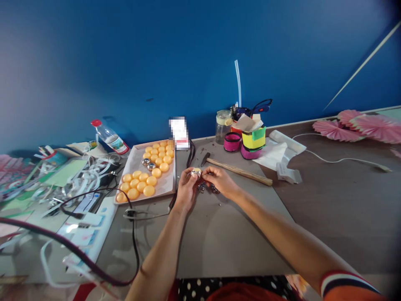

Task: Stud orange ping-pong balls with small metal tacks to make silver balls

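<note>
My left hand (187, 189) is closed round a small shiny silver piece with a pale yellowish top (196, 172), held between thumb and fingers above the table. Close beside it, my right hand (218, 180) has its fingertips pinched together; whatever they hold is too small to make out. Below the hands lie several small shiny metal pieces (214, 189), partly hidden by the fingers. To the left sits a shallow white tray (135, 158) of orange balls (149, 190), with two shiny silver pieces (151, 166) among them. A hammer with a wooden handle (241, 170) lies just beyond my right hand.
Behind stand a glass jar (223, 125), a magenta band (232, 141) and a yellow-green container (253, 140). A red-capped bottle (112, 138) leans by the wall. Left are tangled white strips (79, 177), a power strip (90, 234) and a dark cable (72, 251). Pink paper fans (338, 129) lie right.
</note>
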Demonstrator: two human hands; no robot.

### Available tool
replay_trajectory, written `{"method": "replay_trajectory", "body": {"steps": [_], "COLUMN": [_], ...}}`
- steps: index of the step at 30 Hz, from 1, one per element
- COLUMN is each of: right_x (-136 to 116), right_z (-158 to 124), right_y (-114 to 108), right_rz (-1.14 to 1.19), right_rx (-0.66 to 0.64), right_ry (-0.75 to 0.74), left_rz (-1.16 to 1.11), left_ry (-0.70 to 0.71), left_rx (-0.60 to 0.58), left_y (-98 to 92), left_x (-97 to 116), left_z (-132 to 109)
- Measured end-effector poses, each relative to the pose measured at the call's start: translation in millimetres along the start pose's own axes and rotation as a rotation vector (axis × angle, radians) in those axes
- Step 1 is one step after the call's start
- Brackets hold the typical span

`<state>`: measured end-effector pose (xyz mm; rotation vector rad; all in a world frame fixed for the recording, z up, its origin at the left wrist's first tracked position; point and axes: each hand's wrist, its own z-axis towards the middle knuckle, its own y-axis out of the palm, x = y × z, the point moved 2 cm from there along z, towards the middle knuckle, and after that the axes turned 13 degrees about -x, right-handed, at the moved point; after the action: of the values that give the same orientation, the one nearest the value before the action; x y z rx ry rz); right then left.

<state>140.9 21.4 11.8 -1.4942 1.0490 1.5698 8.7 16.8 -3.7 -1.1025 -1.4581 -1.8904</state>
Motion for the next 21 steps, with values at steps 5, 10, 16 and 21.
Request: {"method": "replay_trajectory", "body": {"steps": [5, 10, 16, 21], "right_x": [4.3, 4.4, 6.2, 7.2], "right_z": [3.0, 3.7, 4.6, 5.0], "right_y": [-0.5, 2.2, 2.2, -0.3], "right_rz": [0.004, -0.014, -0.033, -0.063], "right_rx": [0.015, 0.038, 0.071, 0.086], "right_ry": [-0.045, -0.043, -0.067, -0.067], "left_rz": [0.061, 0.123, 0.174, 0.217], "left_ry": [0.032, 0.054, 0.103, 0.111], "left_rx": [0.03, 0.043, 0.057, 0.07], "left_y": [-3.5, -4.5, -3.3, -2.6], "left_x": [-4.0, -5.3, -7.4, -8.3], "left_z": [-0.9, -1.8, -2.8, -3.8]}}
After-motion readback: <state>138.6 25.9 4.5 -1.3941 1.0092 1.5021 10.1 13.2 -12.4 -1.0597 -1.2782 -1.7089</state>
